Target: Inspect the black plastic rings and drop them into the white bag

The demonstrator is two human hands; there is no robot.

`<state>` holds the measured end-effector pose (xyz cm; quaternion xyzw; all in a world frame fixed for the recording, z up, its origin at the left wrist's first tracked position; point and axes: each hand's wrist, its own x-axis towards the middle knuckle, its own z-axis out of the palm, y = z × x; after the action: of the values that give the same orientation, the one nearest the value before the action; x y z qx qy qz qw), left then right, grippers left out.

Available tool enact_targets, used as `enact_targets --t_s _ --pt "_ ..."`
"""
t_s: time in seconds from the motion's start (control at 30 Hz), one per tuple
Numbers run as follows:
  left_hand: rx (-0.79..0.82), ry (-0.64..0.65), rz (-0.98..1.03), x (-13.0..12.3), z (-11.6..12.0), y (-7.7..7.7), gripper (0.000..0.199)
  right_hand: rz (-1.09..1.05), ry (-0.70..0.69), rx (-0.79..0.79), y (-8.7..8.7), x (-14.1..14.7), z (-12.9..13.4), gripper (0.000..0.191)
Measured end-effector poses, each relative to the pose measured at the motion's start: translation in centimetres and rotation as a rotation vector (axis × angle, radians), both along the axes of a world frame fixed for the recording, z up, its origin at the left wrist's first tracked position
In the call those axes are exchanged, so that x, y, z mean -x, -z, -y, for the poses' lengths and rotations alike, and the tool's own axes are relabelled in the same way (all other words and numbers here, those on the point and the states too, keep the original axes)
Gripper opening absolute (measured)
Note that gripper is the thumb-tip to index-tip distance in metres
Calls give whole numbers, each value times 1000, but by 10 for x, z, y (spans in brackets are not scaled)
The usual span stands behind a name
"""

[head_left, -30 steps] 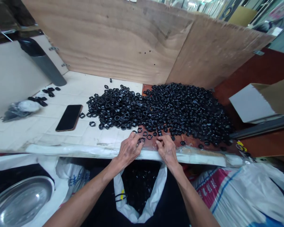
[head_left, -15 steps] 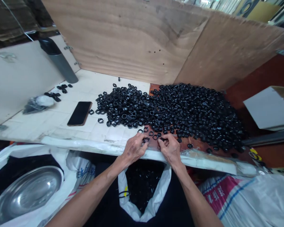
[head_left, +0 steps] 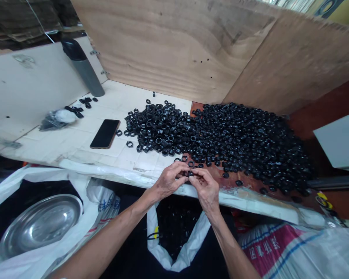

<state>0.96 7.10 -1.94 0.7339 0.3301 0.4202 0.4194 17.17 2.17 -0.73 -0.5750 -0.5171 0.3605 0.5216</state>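
My left hand and my right hand meet at the table's front edge, fingertips pinched close together. Between them is a small black piece; the left fingers grip a black ring, largely covered now, and the right fingers hold a small dark part pressed up to it. Just beyond the fingertips lie a few loose black rings. Behind them spreads a heap of black rings, which runs into a larger heap of small black parts on the right.
A phone, a plastic bag and a grey bottle are on the left. Plywood walls the back. Below the edge hangs an open white sack of black pieces. A metal basin sits lower left; a white box is right.
My hands have come together from a short distance apart, bringing the ring and the small black part into contact. The whole view has shifted slightly.
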Motion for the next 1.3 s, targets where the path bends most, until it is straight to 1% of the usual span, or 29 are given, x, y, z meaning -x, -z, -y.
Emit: enact_targets --t_s 0.1,0.2,0.27,0.47,0.57,0.7,0.77,0.83,0.9,0.93,0.97,1.03,1.07,1.13,1.17,1.23,1.3 --pt "86 37 47 2 -1 -3 26 75 -9 -73 -3 3 2 15" --pt "155 68 81 4 -1 -7 25 139 2 -87 -7 3 4 14" --pt "141 68 85 5 -1 -9 24 157 -4 -77 -9 2 5 15" --pt "8 58 74 8 -2 -9 23 184 -1 -78 -10 0 6 15" --pt "-46 62 80 8 -2 -10 22 213 4 -53 -10 1 5 16" --pt "-82 57 88 8 -2 -10 23 346 11 -24 -9 3 3 18" --pt "-90 53 99 8 -2 -8 23 413 8 -68 -8 4 3 20" --pt "-92 47 110 7 -2 -5 23 408 14 -129 -8 4 3 17" --pt "-72 41 115 7 -3 -2 24 367 -16 -159 -8 2 4 26" --pt "-61 40 116 7 -3 -1 25 354 -38 -164 -8 1 5 30" --pt "-53 41 115 8 -3 0 26 355 -54 -161 -8 0 5 28" --pt "-48 43 110 8 -2 0 26 402 -57 -144 -8 -2 5 15" --pt "-51 43 108 8 -2 0 26 439 -47 -136 -8 -2 5 15" --pt "-49 40 104 8 -2 -2 25 495 -35 -123 -9 -2 4 25" --pt "-39 39 103 8 -1 -3 26 498 -34 -123 -10 -2 4 25" --pt "-21 40 100 8 -1 -4 26 466 -37 -133 -11 -2 5 19" --pt "-5 29 100 8 -1 -4 25 469 -49 -131 -13 -1 6 20"
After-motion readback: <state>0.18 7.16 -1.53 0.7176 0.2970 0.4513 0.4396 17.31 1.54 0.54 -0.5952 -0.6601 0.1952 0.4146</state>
